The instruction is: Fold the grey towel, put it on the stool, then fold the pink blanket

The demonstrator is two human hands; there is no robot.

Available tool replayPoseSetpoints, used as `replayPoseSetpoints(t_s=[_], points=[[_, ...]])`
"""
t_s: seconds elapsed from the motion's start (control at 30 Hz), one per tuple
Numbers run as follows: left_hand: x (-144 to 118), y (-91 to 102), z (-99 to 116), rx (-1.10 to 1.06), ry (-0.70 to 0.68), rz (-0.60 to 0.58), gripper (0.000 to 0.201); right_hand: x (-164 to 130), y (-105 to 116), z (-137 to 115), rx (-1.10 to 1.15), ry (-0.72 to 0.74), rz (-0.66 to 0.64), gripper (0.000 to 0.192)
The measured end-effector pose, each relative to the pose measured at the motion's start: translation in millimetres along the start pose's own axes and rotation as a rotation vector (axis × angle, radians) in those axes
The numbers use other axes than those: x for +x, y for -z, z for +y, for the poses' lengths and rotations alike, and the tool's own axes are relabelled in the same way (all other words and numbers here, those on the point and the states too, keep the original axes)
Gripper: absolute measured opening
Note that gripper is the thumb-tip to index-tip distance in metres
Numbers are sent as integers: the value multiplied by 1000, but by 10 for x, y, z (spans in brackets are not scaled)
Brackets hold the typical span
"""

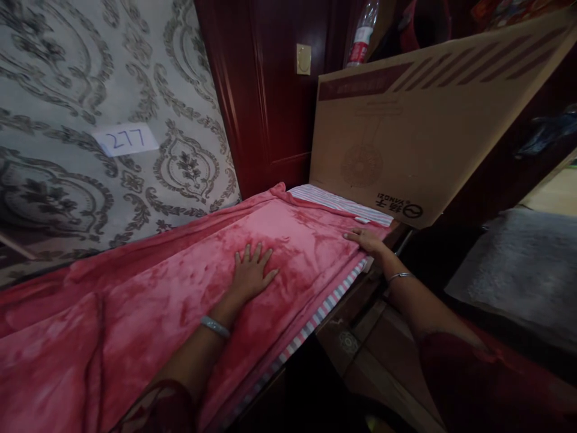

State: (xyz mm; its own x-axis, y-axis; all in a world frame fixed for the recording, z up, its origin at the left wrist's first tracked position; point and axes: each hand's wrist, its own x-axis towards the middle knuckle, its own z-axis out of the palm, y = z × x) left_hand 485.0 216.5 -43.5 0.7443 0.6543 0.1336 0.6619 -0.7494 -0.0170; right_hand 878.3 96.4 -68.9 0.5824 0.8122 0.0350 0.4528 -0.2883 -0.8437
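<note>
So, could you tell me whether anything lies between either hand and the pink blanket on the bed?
Nothing visible does. The left hand lies flat, fingers spread, directly on the pink blanket. The right hand rests on the blanket's far corner, by the striped sheet and just below the leaning cardboard box.

The blanket (148,300) lies broad and flat over the bed, open to a pass above it on nearly all its length. The wall (90,90) shuts in its far side. At the head end a tilted cardboard box (406,132) leans over the striped sheet (338,201), leaving only a low gap beneath. The dark wooden panel (270,90) blocks the corner. Right of the bed edge the floor space is free down to the grey mat (518,264).
</note>
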Motion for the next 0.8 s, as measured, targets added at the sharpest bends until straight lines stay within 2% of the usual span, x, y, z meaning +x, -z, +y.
replayPoseSetpoints(t_s=[0.17, 0.27, 0.37, 0.47, 0.6, 0.7, 0.8], points=[[-7, 14, 36, -11, 1, 8, 68, -24, -20, -39, -47, 38, -9, 43], [10, 66, -6, -56, -15, -29, 70, -24, 14, -77, -97, 56, -39, 44], [31, 206, -167, -115, -8, -106, 66, 59, 89, -136, -172, 39, -79, 47], [15, 395, -460, -104, 169, -111, 63, 256, 99, -246, -264, 19, -96, 47], [-82, 486, -870, -34, 453, -49, 64, 567, -129, -464, -346, 15, -109, 43], [-163, 368, -1012, 14, 516, -16, 64, 745, -416, -631, -358, 17, -122, 36], [-211, 217, -1006, 70, 522, -5, 64, 907, -689, -764, -329, 36, -121, 34]])
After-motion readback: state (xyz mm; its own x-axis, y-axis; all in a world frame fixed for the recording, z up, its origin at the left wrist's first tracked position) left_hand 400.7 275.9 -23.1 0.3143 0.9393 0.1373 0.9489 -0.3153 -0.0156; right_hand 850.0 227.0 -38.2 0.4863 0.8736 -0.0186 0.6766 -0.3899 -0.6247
